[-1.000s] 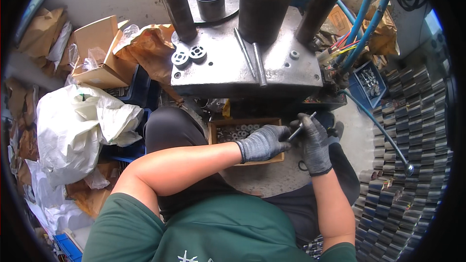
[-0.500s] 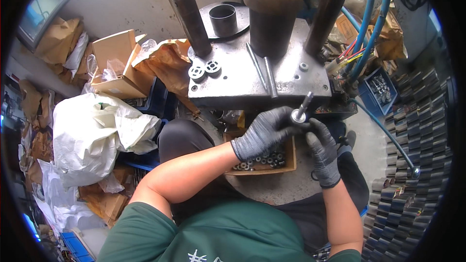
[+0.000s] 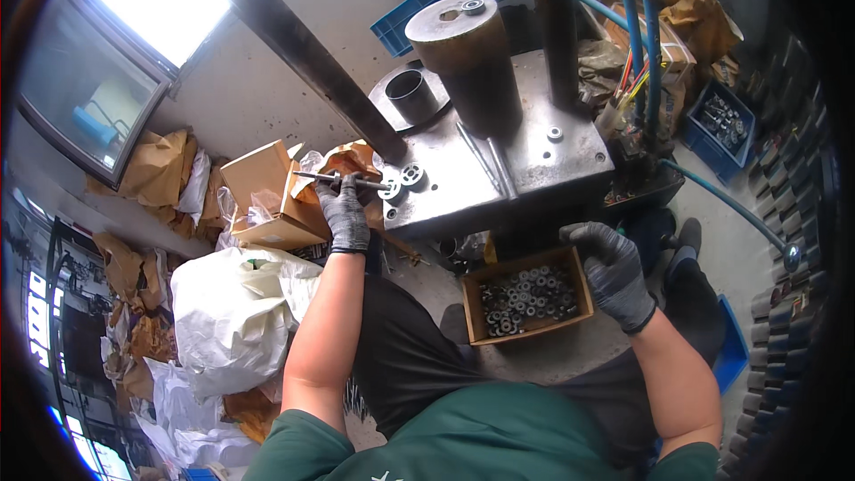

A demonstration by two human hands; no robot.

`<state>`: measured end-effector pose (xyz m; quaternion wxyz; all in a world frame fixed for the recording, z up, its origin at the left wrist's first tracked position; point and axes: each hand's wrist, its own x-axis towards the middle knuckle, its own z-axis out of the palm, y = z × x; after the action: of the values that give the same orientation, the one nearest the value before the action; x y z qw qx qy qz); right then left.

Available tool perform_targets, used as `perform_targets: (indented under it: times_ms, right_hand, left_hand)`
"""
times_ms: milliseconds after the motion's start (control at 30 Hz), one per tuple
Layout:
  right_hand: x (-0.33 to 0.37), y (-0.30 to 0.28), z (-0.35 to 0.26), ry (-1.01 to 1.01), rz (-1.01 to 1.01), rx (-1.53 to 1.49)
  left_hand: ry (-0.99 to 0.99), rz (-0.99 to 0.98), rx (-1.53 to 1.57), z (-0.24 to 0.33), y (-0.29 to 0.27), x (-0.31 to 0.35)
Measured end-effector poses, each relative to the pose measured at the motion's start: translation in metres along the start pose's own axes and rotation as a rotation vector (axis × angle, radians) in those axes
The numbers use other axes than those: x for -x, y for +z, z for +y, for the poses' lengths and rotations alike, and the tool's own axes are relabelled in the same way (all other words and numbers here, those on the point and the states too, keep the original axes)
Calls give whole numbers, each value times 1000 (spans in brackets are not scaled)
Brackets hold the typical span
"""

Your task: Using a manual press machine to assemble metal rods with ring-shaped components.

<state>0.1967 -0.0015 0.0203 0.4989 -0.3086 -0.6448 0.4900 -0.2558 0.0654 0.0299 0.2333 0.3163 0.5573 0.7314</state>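
My left hand (image 3: 345, 216), in a grey-black glove, is closed around a slim metal shaft (image 3: 312, 175). It holds the shaft roughly level beside the left front corner of the press's metal plate (image 3: 463, 200). The shaft's right end is close to two round slotted metal discs (image 3: 412, 175) lying on that corner; whether it touches them I cannot tell. My gloved right hand (image 3: 613, 269) hovers by the right side of a cardboard box (image 3: 532, 332) of small ring-shaped metal parts (image 3: 525, 294). Its fingers are loosely curled and apart, with nothing visible in them.
Two metal rods (image 3: 500, 169) lie on the plate before a thick steel cylinder (image 3: 472, 71). A small ring (image 3: 555, 134) sits to their right. Press columns (image 3: 554, 31) and blue hoses (image 3: 653, 62) rise behind. A white sack (image 3: 227, 321) and an open carton (image 3: 276, 230) stand left.
My left hand has moved left with the shaft, away from my right hand. My right hand has let go and sits apart. The view has shifted, showing more of the box of parts.
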Motion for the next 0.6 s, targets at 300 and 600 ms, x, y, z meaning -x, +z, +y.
perform_targets:
  times_ms: [300, 600]
  right_hand:
    - [8, -4, 1, 72, -70, 316]
    - [17, -16, -14, 248, -411, 783]
  left_hand:
    - [171, 3, -239, -27, 9, -21]
    - [91, -225, -240, -23, 18, -14]
